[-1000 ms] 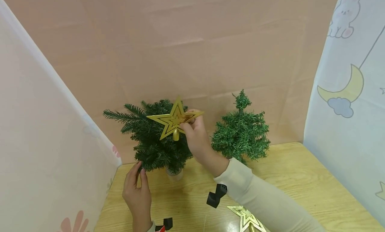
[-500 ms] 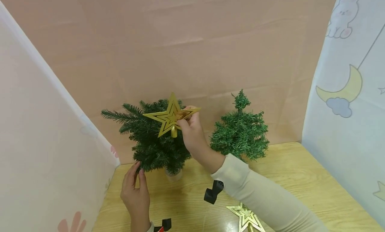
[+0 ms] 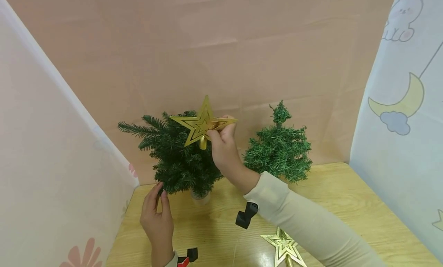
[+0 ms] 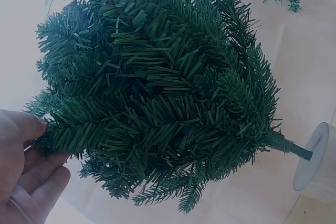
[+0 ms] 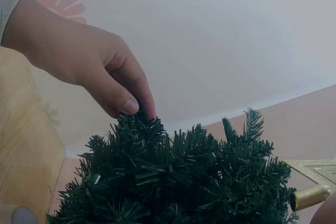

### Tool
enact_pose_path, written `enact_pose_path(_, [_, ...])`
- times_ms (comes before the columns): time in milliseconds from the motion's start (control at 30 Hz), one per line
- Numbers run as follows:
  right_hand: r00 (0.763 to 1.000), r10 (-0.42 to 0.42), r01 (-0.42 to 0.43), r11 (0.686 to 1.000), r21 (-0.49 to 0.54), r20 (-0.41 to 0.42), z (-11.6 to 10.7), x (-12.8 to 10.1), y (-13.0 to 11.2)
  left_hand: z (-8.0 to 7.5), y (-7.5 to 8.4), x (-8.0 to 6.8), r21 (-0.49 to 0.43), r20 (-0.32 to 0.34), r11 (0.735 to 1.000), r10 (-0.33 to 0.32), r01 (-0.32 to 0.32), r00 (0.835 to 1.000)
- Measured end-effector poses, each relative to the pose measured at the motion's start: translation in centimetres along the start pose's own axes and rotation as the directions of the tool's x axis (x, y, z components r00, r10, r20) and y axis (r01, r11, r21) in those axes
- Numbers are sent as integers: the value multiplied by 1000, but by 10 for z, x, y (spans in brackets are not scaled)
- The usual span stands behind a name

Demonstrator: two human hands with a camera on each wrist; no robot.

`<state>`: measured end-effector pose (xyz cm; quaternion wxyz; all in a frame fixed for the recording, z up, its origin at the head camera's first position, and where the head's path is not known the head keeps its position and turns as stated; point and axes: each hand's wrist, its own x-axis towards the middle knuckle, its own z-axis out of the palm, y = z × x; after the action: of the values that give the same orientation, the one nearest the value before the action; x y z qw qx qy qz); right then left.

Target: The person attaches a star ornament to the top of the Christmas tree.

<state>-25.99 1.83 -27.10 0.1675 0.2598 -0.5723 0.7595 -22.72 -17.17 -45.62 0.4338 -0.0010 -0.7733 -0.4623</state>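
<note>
My right hand pinches a gold star tree topper by its right-hand points. The star stands upright in front of the upper part of a dark green artificial Christmas tree, its short tube pointing down. At the tree's lower left, my left hand pinches a branch tip between thumb and fingers. That grip shows closely in the left wrist view, where the hand meets the needles. In the right wrist view, the topper's tube appears at the right edge, beside the branches.
To the right stands a second, brighter green tree with a thin bare top. Another gold star lies on the wooden table, near my right sleeve. Fabric walls enclose the back and both sides.
My right hand has raised the star topper slightly against the dark tree. The left hand keeps its hold on the branch at the same spot.
</note>
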Motion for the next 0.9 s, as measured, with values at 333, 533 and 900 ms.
enact_pose_path(333, [1000,3,-2,1000,30,-17,1,5,-1,-1,3,0,9,2,1000,-10,10,1000])
enact_pose_path(533, [999,-36,36,996,87,-3,2,14,13,-2,3,1,8,8,1000,-5,5,1000])
enact_pose_path(900, [998,-64,63,990,124,6,7,23,14,-1,2,1,14,9,1000,0,0,1000])
